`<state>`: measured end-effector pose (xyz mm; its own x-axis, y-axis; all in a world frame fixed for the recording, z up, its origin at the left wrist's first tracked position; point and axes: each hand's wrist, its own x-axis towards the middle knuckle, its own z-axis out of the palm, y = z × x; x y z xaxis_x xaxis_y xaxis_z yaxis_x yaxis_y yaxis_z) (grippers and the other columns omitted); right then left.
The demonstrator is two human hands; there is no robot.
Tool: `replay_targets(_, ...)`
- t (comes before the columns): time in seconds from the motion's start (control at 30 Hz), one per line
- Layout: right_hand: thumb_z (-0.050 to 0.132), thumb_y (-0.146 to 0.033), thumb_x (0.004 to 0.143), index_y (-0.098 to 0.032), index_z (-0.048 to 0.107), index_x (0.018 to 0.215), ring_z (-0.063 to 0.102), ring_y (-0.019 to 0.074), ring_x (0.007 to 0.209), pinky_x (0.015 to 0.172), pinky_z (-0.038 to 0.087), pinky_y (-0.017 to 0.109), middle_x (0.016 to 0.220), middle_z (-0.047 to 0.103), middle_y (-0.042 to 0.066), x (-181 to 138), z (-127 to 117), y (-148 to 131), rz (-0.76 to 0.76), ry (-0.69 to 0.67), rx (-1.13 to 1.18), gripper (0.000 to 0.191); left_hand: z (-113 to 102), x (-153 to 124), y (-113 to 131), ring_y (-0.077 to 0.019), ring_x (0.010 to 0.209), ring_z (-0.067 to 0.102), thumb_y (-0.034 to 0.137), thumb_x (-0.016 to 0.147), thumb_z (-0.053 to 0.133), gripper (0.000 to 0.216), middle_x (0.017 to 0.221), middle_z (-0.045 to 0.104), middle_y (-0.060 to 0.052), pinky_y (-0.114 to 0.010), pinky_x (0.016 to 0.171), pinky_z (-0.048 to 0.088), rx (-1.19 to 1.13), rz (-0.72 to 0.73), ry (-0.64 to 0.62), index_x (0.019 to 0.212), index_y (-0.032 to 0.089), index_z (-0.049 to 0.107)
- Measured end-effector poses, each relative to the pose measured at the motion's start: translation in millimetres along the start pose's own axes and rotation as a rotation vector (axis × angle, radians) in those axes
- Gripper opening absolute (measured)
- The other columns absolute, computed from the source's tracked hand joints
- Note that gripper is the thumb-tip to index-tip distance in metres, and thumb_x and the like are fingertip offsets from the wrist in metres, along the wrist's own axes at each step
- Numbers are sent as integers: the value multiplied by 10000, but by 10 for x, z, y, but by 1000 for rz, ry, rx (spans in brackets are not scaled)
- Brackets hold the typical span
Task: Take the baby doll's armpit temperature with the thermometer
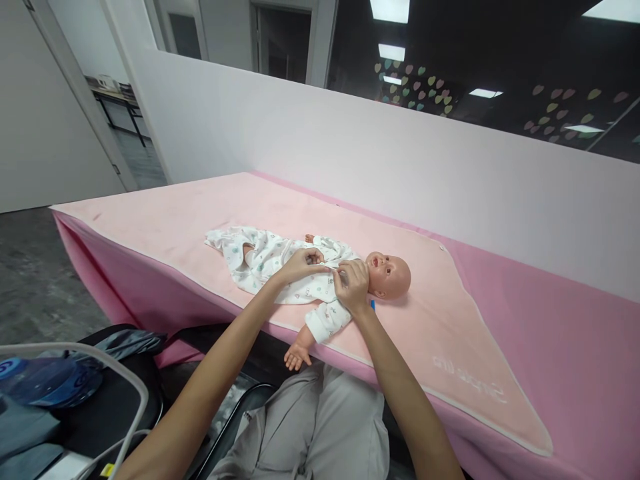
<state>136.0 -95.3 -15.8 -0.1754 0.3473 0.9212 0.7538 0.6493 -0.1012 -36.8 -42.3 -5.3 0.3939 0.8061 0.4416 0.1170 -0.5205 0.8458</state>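
Observation:
A baby doll [387, 273] lies on its back on a pink blanket [450, 320], head to the right. It wears a white printed onesie [270, 263]. My left hand [300, 263] pinches the onesie fabric at the doll's chest. My right hand [353, 285] is closed on the fabric near the collar, just left of the doll's chin. One doll arm [307, 340] hangs over the table's front edge.
The blanket covers a long table with a darker pink cloth [575, 347], set against a white partition [400, 153]. A black bag with a blue object [50, 380] and a white cable [130, 393] sits at lower left. My grey-trousered lap [310, 427] is below the table edge.

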Motion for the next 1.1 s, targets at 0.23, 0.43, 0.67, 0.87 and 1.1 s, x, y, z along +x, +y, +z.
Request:
replay_targets(0.23, 519, -169, 813, -199, 492, 732, 510, 179, 766, 756, 383, 334, 772, 612, 36, -3, 6, 1, 26, -7, -46, 90, -9, -11, 23, -115, 687, 524, 401, 642, 735, 307, 720, 578, -10, -234, 644, 418, 20, 32, -9, 755, 136, 629)
replay_targets(0.43, 506, -188, 835, -200, 489, 753, 497, 182, 766, 767, 370, 338, 764, 600, 34, -15, 21, 13, 59, -18, -93, 84, -7, -7, 33, -139, 729, 555, 400, 680, 704, 357, 763, 614, -32, -252, 680, 444, 34, 24, -16, 920, 138, 672)
replay_targets(0.67, 478, -189, 849, -201, 483, 750, 487, 186, 751, 753, 369, 332, 737, 579, 38, -7, 5, 17, 77, -13, -83, 99, -201, -154, 91, -191, 875, 600, 435, 766, 607, 329, 919, 671, -57, -314, 821, 450, 305, 101, 2, 966, 179, 662)
replay_targets(0.87, 466, -203, 854, -202, 489, 754, 483, 191, 754, 746, 361, 334, 733, 566, 41, -12, 13, 25, 90, -19, -84, 102, -392, -465, 97, -218, 972, 575, 448, 778, 587, 283, 1004, 660, -59, -358, 904, 412, 467, 99, 75, 891, 209, 688)
replay_targets(1.1, 477, -190, 845, -202, 475, 742, 465, 188, 725, 721, 354, 328, 721, 566, 37, -3, 11, 21, 85, -18, -93, 104, -370, -509, 15, -196, 922, 587, 410, 785, 588, 261, 937, 660, -63, -319, 833, 455, 286, 50, 93, 874, 179, 667)
